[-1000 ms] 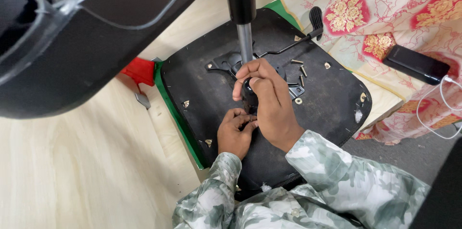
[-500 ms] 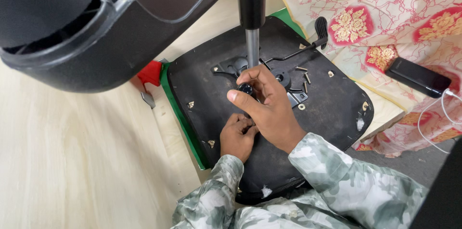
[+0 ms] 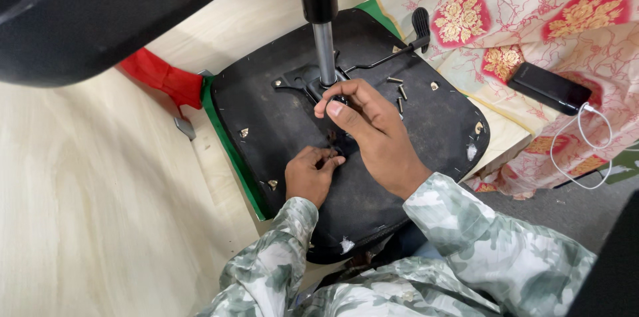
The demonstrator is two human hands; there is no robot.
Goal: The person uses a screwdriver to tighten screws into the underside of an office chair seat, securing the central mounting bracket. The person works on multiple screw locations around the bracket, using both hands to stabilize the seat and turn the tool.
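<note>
An upturned black chair seat [image 3: 279, 114] lies on the floor with its metal mechanism plate [image 3: 299, 82] and gas-lift column [image 3: 323, 44] rising from the middle. My right hand [image 3: 369, 130] grips a small black part at the foot of the column. My left hand [image 3: 311, 174] rests lower on the seat underside, fingertips pinched on something small next to the plate; I cannot tell what. Several loose bolts [image 3: 398, 94] lie on the seat to the right of my right hand. A black lever [image 3: 421, 24] sticks out toward the far right.
A large black plastic chair part [image 3: 100, 10] overhangs the upper left. Red cloth [image 3: 163, 77] and a green edge [image 3: 229, 150] show beside the seat. A patterned cloth [image 3: 532, 17] at right carries a black phone [image 3: 549, 87] with a white cable [image 3: 586, 150]. Pale wooden floor [image 3: 86, 210] lies left.
The view has shifted, so the seat and column sit further right. My right hand has stayed at the column base with its fingers slightly turned; my left hand remains on the seat.
</note>
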